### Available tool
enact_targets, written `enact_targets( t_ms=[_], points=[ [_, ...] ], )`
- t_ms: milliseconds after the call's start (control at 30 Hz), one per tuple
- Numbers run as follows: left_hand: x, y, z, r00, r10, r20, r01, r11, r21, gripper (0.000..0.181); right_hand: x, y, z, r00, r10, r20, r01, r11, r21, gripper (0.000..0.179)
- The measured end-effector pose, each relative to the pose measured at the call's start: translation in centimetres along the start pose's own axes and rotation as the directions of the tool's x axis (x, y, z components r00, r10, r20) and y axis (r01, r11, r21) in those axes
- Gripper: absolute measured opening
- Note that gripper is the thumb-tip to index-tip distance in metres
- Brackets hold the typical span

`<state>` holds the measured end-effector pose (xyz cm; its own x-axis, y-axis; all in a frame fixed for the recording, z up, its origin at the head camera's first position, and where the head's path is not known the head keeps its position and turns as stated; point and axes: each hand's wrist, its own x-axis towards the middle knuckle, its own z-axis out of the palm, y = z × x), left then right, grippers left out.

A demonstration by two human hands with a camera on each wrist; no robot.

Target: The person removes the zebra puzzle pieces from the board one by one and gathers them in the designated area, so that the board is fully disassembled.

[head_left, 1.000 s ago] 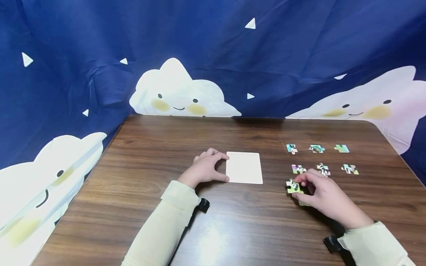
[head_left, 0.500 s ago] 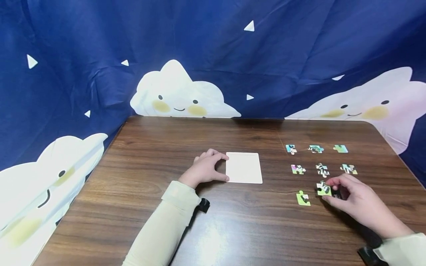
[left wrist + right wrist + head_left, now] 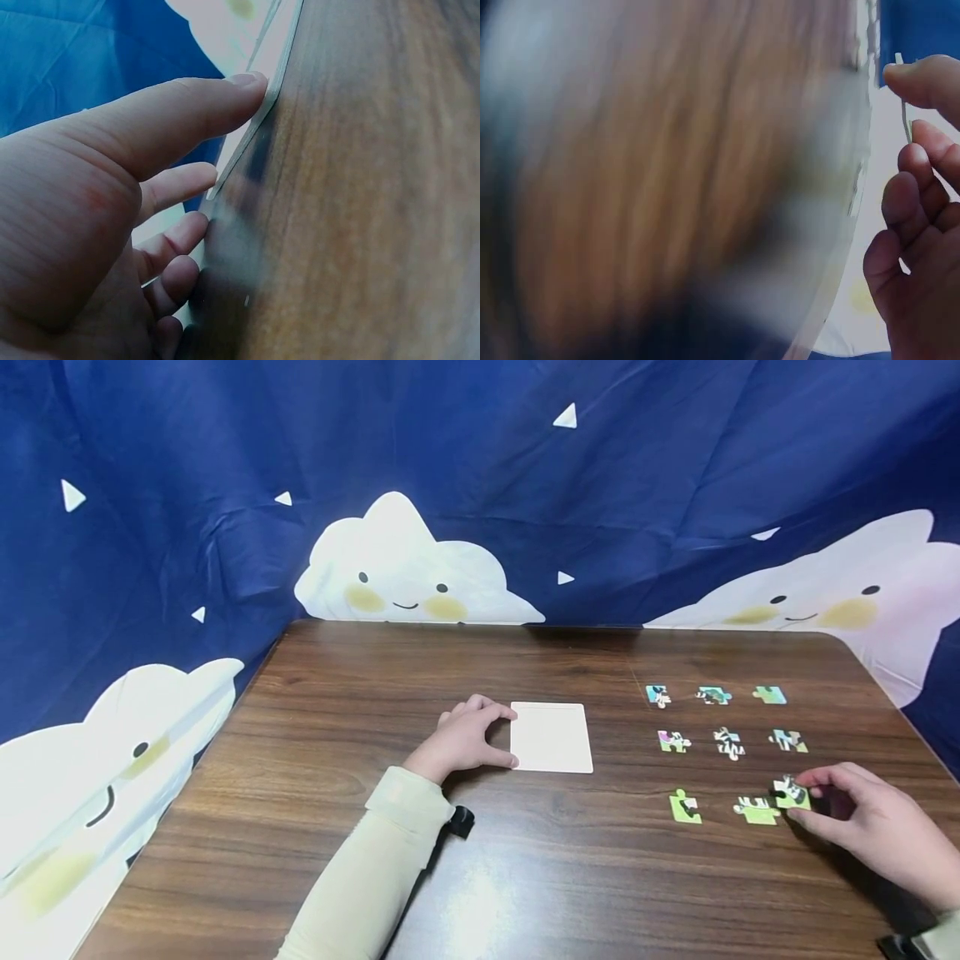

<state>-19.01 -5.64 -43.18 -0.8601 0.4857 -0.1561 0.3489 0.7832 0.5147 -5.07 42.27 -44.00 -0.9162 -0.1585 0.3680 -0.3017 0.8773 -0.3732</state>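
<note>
A square white board lies on the wooden table, its edge seen at a low angle in the left wrist view. My left hand rests at its left side, the extended thumb and index finger touching near the two left corners. At the far right, my right hand pinches a green jigsaw puzzle piece with a black-and-white print between thumb and index finger. That piece shows edge-on in the right wrist view. Just left of it lies another jigsaw piece, and farther left a green one.
Several more jigsaw pieces lie spaced apart in two rows behind, among them a green-blue one and a black-and-white one. A blue cloth with white clouds hangs behind the table. Black straps circle both wrists.
My right hand has moved right in steps, still pinching a piece. One green piece was uncovered on the table, and another now lies to its right. The left hand and white board have stayed put.
</note>
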Motion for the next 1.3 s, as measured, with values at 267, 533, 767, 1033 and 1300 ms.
enact_targets(
  t_ms=[267, 533, 767, 1033, 1300],
  points=[
    [0.0, 0.2, 0.0, 1.000, -0.006, 0.006, 0.006, 1.000, 0.003, 0.069, -0.9, 2.3, -0.4, 1.000, -0.002, 0.001, 0.002, 0.997, 0.082, 0.043],
    [-0.1, -0.1, 0.1, 1.000, -0.007, 0.000, 0.007, 1.000, 0.002, 0.069, -1.1, 4.3, -0.8, 0.998, 0.022, 0.064, -0.038, 0.968, 0.248, 0.051],
    [-0.2, -0.3, 0.3, 1.000, -0.010, -0.012, 0.010, 1.000, -0.004, 0.068, -0.6, 5.0, -1.3, 0.975, 0.097, 0.202, -0.139, 0.968, 0.209, 0.033],
    [-0.2, -0.4, 0.4, 1.000, -0.014, -0.025, 0.013, 1.000, -0.009, 0.068, -0.6, 5.6, -0.9, 0.975, 0.065, 0.212, -0.124, 0.953, 0.278, 0.047],
    [-0.5, -1.9, 1.7, 0.989, 0.039, -0.141, -0.076, 0.961, -0.266, 0.062, -1.4, 4.1, -0.4, 0.980, 0.160, 0.122, -0.189, 0.937, 0.293, 0.047]
  ],
)
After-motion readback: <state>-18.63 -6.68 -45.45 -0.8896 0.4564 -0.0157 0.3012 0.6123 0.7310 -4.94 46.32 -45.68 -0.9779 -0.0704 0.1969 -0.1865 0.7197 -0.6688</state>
